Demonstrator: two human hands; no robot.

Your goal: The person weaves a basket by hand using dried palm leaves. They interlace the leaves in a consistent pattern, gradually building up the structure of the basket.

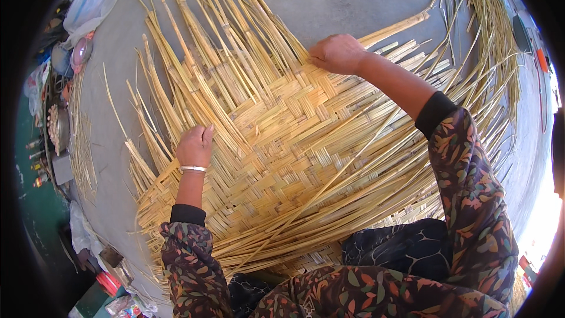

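A partly woven mat (300,135) of flat, yellow split-reed strips lies in front of me, its middle in a zigzag weave. Loose strips (220,53) fan out from its far left edge. My left hand (195,148), with a white bangle at the wrist, is closed at that edge; a broad reed strip (158,184) comes out from under it toward the lower left. At the far edge, my right hand (338,54) is closed on a reed strip (397,28), whose end sticks out to the right. Both hands' undersides are hidden.
Long loose reeds (491,47) are heaped at the right on the grey floor (347,0). Along the left stand a clear plastic bag (97,3), a pink round object (82,53) and mixed clutter. Dark patterned cloth (400,247) covers my legs by the mat's near edge.
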